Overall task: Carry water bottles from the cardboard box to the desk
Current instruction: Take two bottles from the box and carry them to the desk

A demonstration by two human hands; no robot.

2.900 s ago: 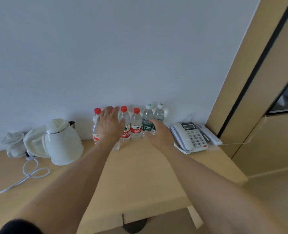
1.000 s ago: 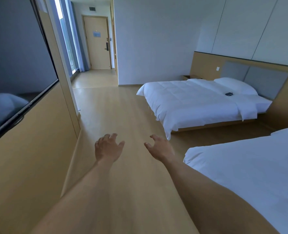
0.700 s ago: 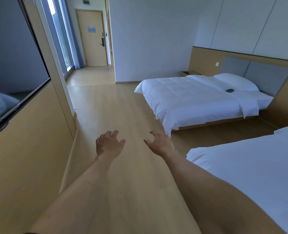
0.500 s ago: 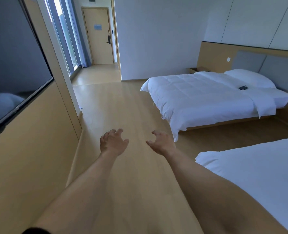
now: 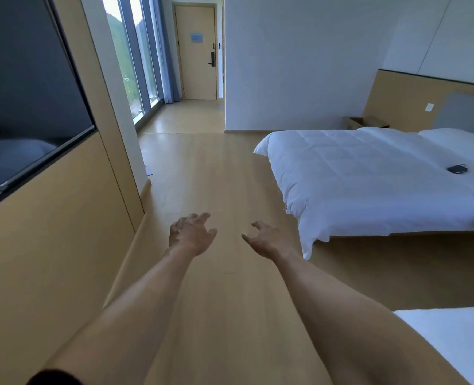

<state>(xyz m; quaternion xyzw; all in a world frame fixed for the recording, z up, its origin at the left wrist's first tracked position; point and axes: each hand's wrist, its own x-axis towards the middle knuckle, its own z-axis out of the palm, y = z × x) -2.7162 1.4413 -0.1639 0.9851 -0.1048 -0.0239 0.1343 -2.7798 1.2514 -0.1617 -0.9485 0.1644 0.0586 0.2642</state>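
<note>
My left hand (image 5: 191, 234) and my right hand (image 5: 269, 240) are stretched out in front of me over the wooden floor, both empty with fingers spread. An open cardboard box (image 5: 365, 123) stands far off at the back right, behind the far bed and beside its headboard. Its inside is hidden from here. No water bottles and no desk are in view.
A white bed (image 5: 369, 179) lies to the right with a small dark object (image 5: 457, 168) on it. A second bed's corner (image 5: 452, 337) is at the lower right. A wall-mounted TV (image 5: 22, 101) and wooden panel run along the left. Wooden floor (image 5: 208, 173) leads toward a door (image 5: 198, 51) and windows.
Earlier both hands were at the bottles lined up on the desk. Since then I have turned away and moved forward along the floor; the far bed is nearer and the box has come into view.
</note>
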